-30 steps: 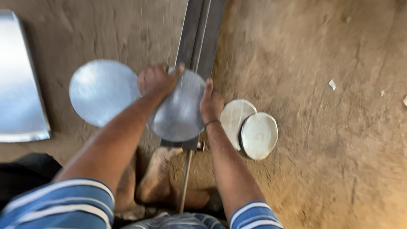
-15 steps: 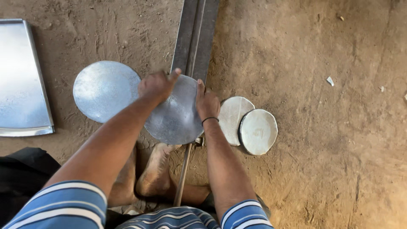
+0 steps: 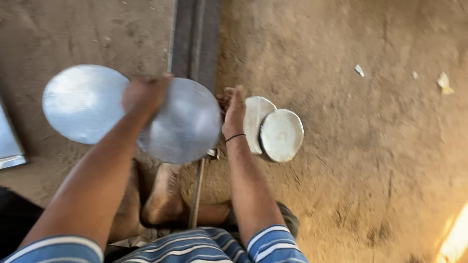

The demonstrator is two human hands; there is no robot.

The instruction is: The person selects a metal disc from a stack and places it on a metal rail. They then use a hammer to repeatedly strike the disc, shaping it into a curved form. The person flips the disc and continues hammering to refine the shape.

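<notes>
My left hand grips the upper left edge of a round shiny metal disc, which is held over a long dark metal bar. At the disc's right edge is my right hand, with a thin black band on its wrist and its fingers against the rim. A second metal disc lies flat on the dirt to the left, partly behind my left hand. My bare feet rest on the ground below the held disc.
Two pale round discs lie overlapping on the dirt just right of my right hand. A sheet of shiny metal shows at the left edge. Small scraps lie on the bare dirt floor at the upper right.
The view has shifted slightly. My left hand has slid from the disc's top towards its upper left edge, and the disc has tilted and turned a little.
</notes>
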